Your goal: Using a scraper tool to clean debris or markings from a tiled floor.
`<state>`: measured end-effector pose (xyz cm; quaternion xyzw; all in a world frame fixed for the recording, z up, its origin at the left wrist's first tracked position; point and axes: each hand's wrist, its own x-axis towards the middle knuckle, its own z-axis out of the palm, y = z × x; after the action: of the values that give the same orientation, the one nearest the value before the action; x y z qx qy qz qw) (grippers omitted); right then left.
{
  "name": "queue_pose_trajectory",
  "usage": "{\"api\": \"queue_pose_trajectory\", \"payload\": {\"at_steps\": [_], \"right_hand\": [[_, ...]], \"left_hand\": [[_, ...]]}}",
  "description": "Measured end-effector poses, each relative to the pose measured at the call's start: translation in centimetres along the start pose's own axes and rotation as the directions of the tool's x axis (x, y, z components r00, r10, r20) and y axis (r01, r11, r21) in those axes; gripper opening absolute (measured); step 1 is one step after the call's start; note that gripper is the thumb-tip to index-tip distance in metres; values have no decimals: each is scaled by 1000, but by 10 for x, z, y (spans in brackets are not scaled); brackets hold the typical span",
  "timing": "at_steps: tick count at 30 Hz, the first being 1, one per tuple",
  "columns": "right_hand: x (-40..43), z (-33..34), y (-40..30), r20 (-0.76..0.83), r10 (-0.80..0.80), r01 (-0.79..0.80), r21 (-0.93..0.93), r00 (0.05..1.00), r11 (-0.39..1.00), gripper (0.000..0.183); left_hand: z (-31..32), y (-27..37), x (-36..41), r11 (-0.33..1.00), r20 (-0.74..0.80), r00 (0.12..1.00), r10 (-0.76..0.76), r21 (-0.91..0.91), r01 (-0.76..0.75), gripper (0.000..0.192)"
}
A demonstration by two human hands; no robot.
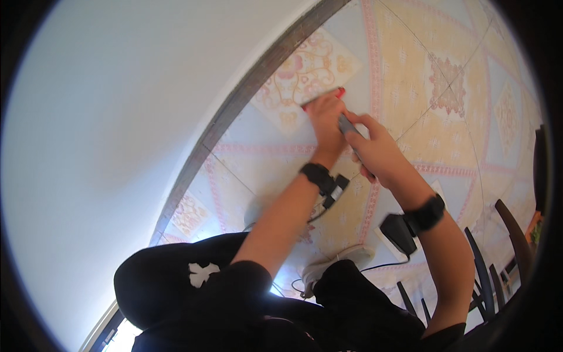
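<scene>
A long-handled tool with a grey handle (348, 125) and a narrow red-ended head (341, 92) is in both my hands, low over the patterned tile floor (396, 101). My left hand (326, 115) closes over the part by the head and hides most of it; what kind of tool it is, I cannot tell. Further down, my right hand (374, 147) grips the grey handle, thumb along its upper side. A black strap with a small device (320, 179) sits on my left wrist, and another strap with a black box (399, 233) on my right.
A white wall (110, 110) with a grey skirting strip (233, 101) curves along the left. Dark chair legs (479, 259) stand at the lower right. My shoe (352, 257) rests on the floor below my hands, and cables hang from the wrist devices.
</scene>
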<state>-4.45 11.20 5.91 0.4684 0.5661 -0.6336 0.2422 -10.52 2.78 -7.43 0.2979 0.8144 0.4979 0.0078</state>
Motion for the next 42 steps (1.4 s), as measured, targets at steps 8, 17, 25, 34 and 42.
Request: {"api": "queue_pose_trajectory", "payload": {"at_steps": [8, 17, 25, 34, 42], "right_hand": [[-26, -29, 30, 134, 20, -16, -35, 991, 999, 45], [-17, 14, 21, 150, 116, -80, -229, 982, 970, 43], [-4, 34, 37, 156, -297, 333, -325, 942, 885, 39], [-11, 43, 25, 104, -177, 206, -481, 979, 852, 40], [-9, 45, 26, 95, -269, 280, -495, 958, 823, 35]], "left_hand": [[4, 37, -39, 999, 30, 999, -43, 12, 43, 18], [-28, 12, -53, 995, -74, 994, -77, 63, 81, 20], [-41, -4, -50, 995, -113, 993, -38, 91, 49, 21], [-41, -6, -55, 994, -79, 995, -65, 86, 72, 19], [-42, -11, -44, 993, -106, 993, -47, 105, 58, 17]]}}
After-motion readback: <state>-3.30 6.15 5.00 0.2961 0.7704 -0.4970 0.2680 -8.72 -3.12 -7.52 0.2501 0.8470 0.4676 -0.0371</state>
